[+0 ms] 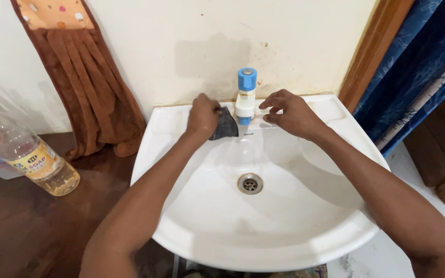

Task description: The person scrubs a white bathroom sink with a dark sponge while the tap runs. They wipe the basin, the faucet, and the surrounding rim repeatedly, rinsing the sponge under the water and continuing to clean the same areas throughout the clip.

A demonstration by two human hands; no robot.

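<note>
Dark cloth point(226, 125) at the sink's point(181, 237) back rim, clenched in the left hand point(202, 116) just beside the blue-topped tap point(245, 98). Right hand point(290, 113), grip half open and empty, touches the tap. Bottle point(24, 152) lies well apart to the left.

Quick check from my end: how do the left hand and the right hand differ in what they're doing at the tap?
The left hand is closed in a fist around a dark scrub pad, pressed beside the tap; the right hand holds nothing. The left hand's fingers are curled tight; the right hand's fingers are loosely bent, tips near the tap's white body. Both hands are over the back ledge of the white sink, one on each side of the tap.
</note>
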